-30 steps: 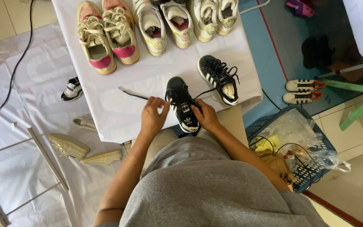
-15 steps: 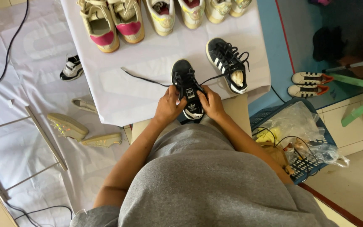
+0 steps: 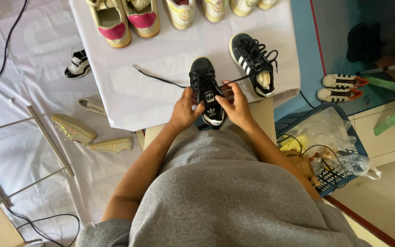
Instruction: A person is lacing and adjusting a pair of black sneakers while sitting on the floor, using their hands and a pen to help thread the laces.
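Observation:
A black sneaker with white stripes [image 3: 205, 87] lies on the white-covered table [image 3: 152, 91] at its near edge, toe pointing away from me. My left hand [image 3: 184, 110] grips its left side near the tongue. My right hand [image 3: 236, 105] holds its right side and pinches the lace. A loose black lace [image 3: 156, 78] trails from the shoe leftward across the cloth. The matching black sneaker [image 3: 254, 64], stuffed with paper, rests just to the right.
Several light sneakers, two with pink insoles [image 3: 126, 20], line the table's far side. On the floor sheet left lie a small black-and-white shoe [image 3: 76, 65] and beige shoes [image 3: 73, 129]. A blue basket [image 3: 325, 151] with bags and cables stands right. White striped shoes [image 3: 344, 87] sit beyond it.
Both hands have closed in on the black sneaker's sides near the tongue. The left hand had been pulling the lace out to the left; that lace now lies loose on the cloth.

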